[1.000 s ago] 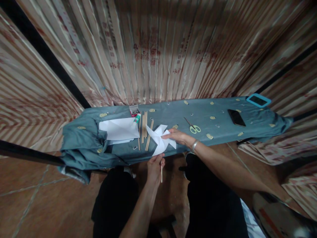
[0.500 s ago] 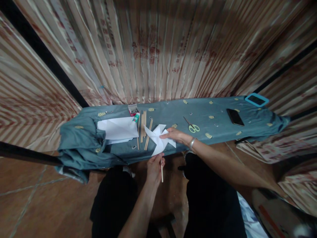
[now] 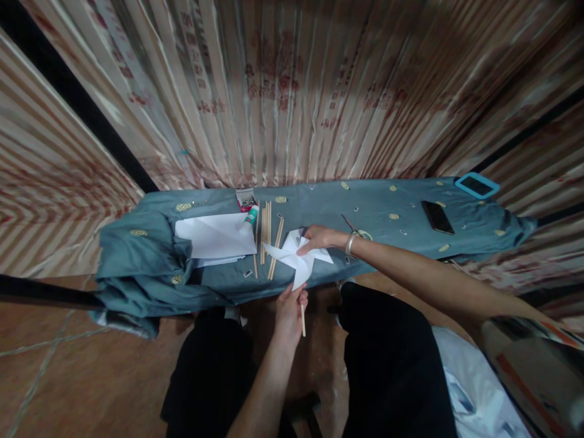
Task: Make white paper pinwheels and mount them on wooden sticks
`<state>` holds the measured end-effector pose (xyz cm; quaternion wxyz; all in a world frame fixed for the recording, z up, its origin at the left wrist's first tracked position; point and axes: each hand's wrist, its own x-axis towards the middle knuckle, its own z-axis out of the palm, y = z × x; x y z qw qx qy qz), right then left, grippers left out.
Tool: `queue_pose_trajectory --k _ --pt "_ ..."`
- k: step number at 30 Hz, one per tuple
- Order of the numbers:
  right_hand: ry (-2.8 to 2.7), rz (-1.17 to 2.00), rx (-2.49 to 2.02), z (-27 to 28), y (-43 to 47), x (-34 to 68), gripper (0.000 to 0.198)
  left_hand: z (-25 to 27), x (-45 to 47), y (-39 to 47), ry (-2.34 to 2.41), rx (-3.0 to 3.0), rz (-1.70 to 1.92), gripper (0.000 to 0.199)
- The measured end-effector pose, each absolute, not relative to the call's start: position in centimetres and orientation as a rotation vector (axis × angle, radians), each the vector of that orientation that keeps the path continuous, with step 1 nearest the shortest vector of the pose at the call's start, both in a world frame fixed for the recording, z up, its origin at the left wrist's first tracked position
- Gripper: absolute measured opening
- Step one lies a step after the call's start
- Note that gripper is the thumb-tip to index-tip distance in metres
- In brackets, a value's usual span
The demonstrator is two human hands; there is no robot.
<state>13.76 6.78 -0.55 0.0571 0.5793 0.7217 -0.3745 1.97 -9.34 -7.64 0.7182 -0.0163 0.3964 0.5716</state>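
Note:
A white paper pinwheel (image 3: 300,263) with pointed blades is held up over the front edge of the cloth-covered table. Its wooden stick (image 3: 303,323) pokes out below my left hand (image 3: 288,309), whose fingers are wrapped round it just under the lowest blade. My right hand (image 3: 320,237), with a silver bangle at the wrist, comes in from the right and grips the paper near the pinwheel's centre. The thumb lies on the front of the paper, and the other fingers are partly hidden. How the paper joins the stick cannot be seen.
Left of the pinwheel lie several wooden sticks (image 3: 266,228), a glue stick (image 3: 250,215), white paper sheets (image 3: 214,236) and a small red box (image 3: 245,201). Green-handled scissors (image 3: 364,234), partly behind my right wrist, a black phone (image 3: 438,217) and a blue-framed device (image 3: 477,185) lie rightward.
The pinwheel has turned a little and shifted slightly right in view. My right hand has moved up over its upper blades, and my forearm now covers part of the scissors.

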Motion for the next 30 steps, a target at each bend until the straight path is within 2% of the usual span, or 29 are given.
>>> queue_pose_trajectory --k 8,19,30 --pt "2.186 -0.849 1.475 0.6 8.1 12.7 0.042 -7.6 2.3 -9.3 0.908 -0.064 1.232 0.019" --pt "2.11 -0.993 1.432 0.6 9.0 12.6 0.043 -7.7 2.4 -9.3 0.834 -0.2 1.189 0.009" --pt "2.083 -0.987 1.422 0.5 9.0 12.7 0.052 -7.6 2.5 -9.2 0.841 -0.218 1.207 0.012"
